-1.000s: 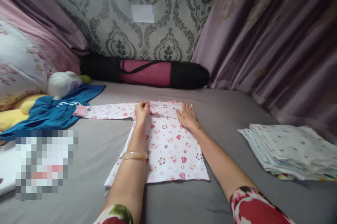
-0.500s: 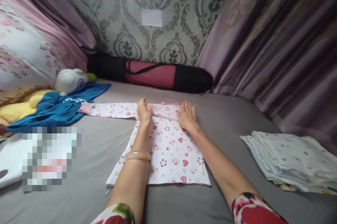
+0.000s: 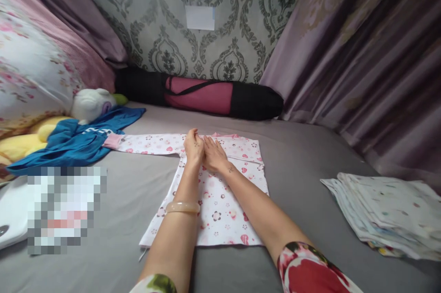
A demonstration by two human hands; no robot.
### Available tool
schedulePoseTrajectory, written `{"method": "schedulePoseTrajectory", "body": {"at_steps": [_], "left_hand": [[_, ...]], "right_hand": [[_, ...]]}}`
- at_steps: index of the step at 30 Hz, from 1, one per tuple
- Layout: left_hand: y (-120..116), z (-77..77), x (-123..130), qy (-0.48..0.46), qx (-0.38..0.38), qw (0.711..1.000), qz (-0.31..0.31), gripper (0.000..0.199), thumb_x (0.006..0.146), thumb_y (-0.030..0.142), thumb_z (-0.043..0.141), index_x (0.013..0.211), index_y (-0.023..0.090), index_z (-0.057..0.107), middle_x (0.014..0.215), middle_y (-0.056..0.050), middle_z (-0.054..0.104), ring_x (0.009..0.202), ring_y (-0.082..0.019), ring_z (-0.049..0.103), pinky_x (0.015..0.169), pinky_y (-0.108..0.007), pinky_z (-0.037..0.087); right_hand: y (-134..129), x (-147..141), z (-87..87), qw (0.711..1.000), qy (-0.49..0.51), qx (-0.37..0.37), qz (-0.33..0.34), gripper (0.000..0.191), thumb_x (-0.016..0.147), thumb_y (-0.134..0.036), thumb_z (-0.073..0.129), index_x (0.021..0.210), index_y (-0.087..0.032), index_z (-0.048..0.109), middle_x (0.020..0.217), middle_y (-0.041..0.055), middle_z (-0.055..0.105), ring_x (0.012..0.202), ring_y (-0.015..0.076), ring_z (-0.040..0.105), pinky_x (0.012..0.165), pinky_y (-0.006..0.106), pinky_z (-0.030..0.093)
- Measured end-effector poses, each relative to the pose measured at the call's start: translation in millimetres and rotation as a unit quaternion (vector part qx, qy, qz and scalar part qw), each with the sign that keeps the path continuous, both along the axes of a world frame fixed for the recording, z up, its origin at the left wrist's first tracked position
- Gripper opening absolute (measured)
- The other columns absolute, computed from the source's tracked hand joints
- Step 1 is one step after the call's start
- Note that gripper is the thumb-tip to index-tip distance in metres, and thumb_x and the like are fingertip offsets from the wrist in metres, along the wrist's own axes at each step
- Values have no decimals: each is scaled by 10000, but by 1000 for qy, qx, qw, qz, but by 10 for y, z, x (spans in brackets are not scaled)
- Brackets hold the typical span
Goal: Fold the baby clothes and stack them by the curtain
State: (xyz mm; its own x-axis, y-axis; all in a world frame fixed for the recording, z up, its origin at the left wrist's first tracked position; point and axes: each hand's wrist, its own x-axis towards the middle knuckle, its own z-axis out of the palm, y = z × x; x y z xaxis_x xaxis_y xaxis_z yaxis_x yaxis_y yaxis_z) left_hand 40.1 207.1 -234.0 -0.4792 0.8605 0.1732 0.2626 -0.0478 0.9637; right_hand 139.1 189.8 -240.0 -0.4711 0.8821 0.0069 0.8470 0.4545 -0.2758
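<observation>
A white long-sleeved shirt (image 3: 220,219) with pink hearts and flowers lies spread on the grey bed sheet. Its left sleeve (image 3: 155,143), ending in a pink cuff, stretches out sideways; the other sleeve (image 3: 246,148) is folded across the top of the body. My left hand (image 3: 194,148) rests on its side at the upper part of the shirt, fingers curled on the fabric and mostly hidden. Right beside it, my right hand (image 3: 214,154) lies flat on the folded sleeve, fingers extended. A bangle circles my left forearm.
A stack of folded cloths (image 3: 389,210) lies at right. On the left are a blue garment (image 3: 69,141), a white plush toy (image 3: 91,104), a yellow plush (image 3: 24,141) and a white object (image 3: 14,215) beside a blurred patch. A black and pink bag (image 3: 200,95) lies along the wall.
My right hand has moved left across the folded sleeve, from the shirt's right edge to beside my left hand. My left hand stays in about the same place on the shirt.
</observation>
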Motion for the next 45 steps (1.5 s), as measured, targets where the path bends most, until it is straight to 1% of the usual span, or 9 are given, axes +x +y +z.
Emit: {"method": "schedulePoseTrajectory", "body": {"at_steps": [6,11,14,21,25,30,32,35,45], "left_hand": [[-5,24,77,7,2,1000,-16,305,781,102,493,1034,194,638,1062,-109,682,1124,-278,592,1047,-397,381],[-20,11,150,55,-10,995,-80,305,785,90,481,1013,207,646,1041,-97,694,1098,-274,606,1037,-390,392],[-34,-45,186,102,-27,985,-135,252,794,121,513,992,203,646,1117,-122,672,1177,-293,556,1081,-413,349],[-101,-150,274,212,-78,960,-165,375,806,303,633,1133,125,584,1456,-223,428,1439,-354,236,1190,-457,78],[-143,-126,293,284,-97,939,-168,469,839,330,588,1239,91,546,1487,-233,389,1445,-362,223,1189,-459,96],[-176,-96,296,417,-131,883,-170,536,903,377,439,1322,47,500,1499,-225,373,1436,-354,247,1183,-461,154],[-178,-104,295,449,-134,868,-164,547,913,389,400,1330,50,498,1493,-211,388,1429,-348,264,1180,-455,176],[-177,-126,288,471,-125,859,-156,550,912,400,385,1321,55,509,1476,-204,415,1414,-344,295,1170,-457,211],[-164,-151,273,471,-121,861,-150,543,908,410,375,1310,74,518,1475,-198,421,1410,-336,310,1161,-475,220]], "right_hand": [[109,137,24,991,133,-33,-7,565,980,-307,252,1502,-96,297,1565,134,294,1453,191,231,1188,373,156],[160,652,96,970,110,71,-203,572,944,-233,295,1478,-28,312,1567,181,263,1471,242,160,1179,410,161],[132,972,70,957,38,64,-281,608,971,-321,275,1480,12,286,1570,216,227,1471,298,136,1173,456,137],[114,1164,-112,960,-16,43,-275,659,990,-417,224,1481,18,288,1565,196,257,1464,300,150,1182,429,87],[181,1346,20,960,73,-19,-270,605,990,-376,194,1486,-51,316,1550,147,322,1447,239,239,1169,381,192],[-309,1446,158,960,145,89,-222,513,924,-225,324,1410,-92,421,1432,158,472,1352,237,385,1130,400,295],[-656,1284,133,978,108,112,-139,435,920,-175,323,1301,-102,519,1305,158,556,1254,235,462,1089,386,348],[-1053,970,72,989,52,95,-106,346,942,-190,337,1177,-118,581,1192,150,592,1165,244,498,1019,378,407],[-1188,910,-45,960,-16,32,-277,742,969,-469,351,1472,69,265,1555,260,228,1454,347,165,1178,451,108]]}}
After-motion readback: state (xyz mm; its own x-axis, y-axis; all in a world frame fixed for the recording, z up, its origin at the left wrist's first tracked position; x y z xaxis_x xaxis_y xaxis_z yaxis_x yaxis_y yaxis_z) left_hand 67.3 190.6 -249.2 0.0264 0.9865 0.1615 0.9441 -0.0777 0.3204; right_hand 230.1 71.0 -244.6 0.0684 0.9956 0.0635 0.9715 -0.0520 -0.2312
